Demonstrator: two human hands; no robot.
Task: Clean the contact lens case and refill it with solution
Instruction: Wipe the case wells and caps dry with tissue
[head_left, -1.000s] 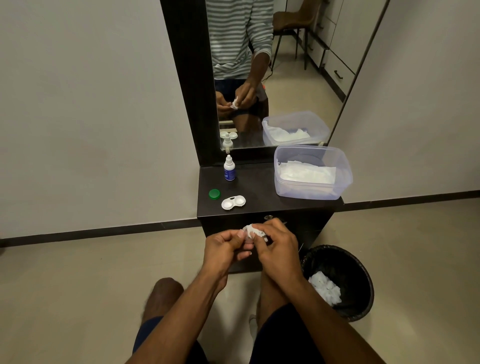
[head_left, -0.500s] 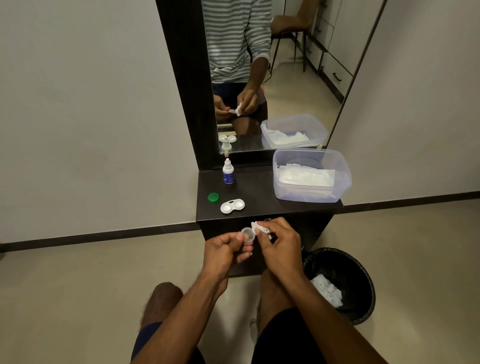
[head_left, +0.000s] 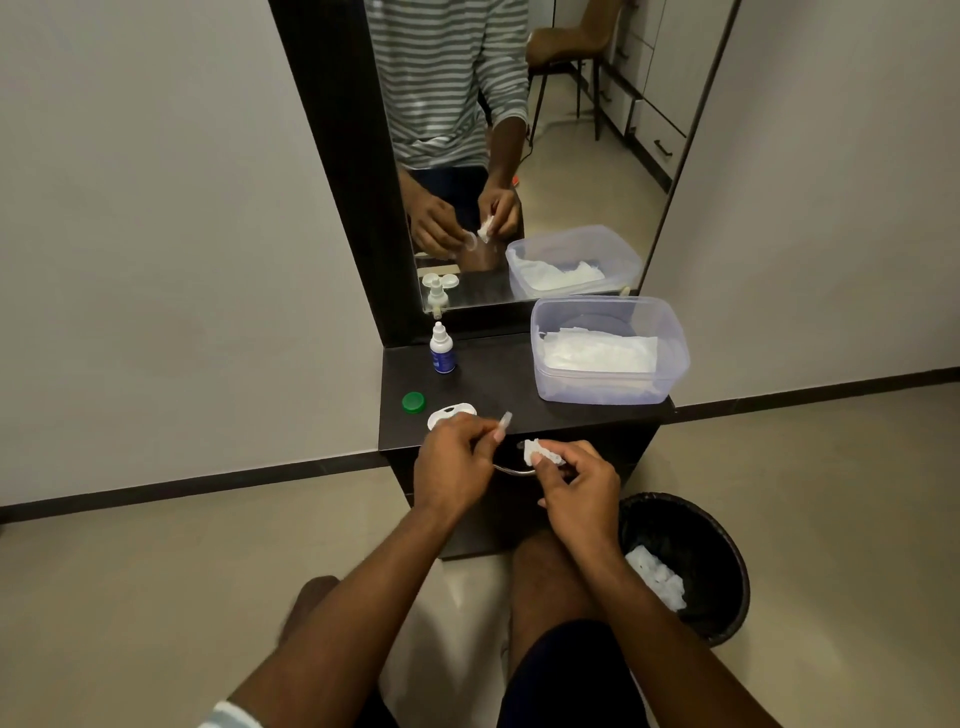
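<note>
Two hands: I see both raised at the front edge of the dark vanity top (head_left: 519, 384).
Left hand (head_left: 453, 462): pinching a small clear cap (head_left: 504, 420).
Right hand (head_left: 579, 486): gripping a crumpled tissue (head_left: 540, 453).
Lens case (head_left: 451, 415): on the vanity top, partly behind the left hand.
Solution bottle (head_left: 442, 349): upright by the mirror (head_left: 519, 156).

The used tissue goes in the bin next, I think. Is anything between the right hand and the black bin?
Nothing visible. The right hand pinches the crumpled tissue above and left of the open black bin, with only bare air and floor between. The bin already holds tissues.
</note>
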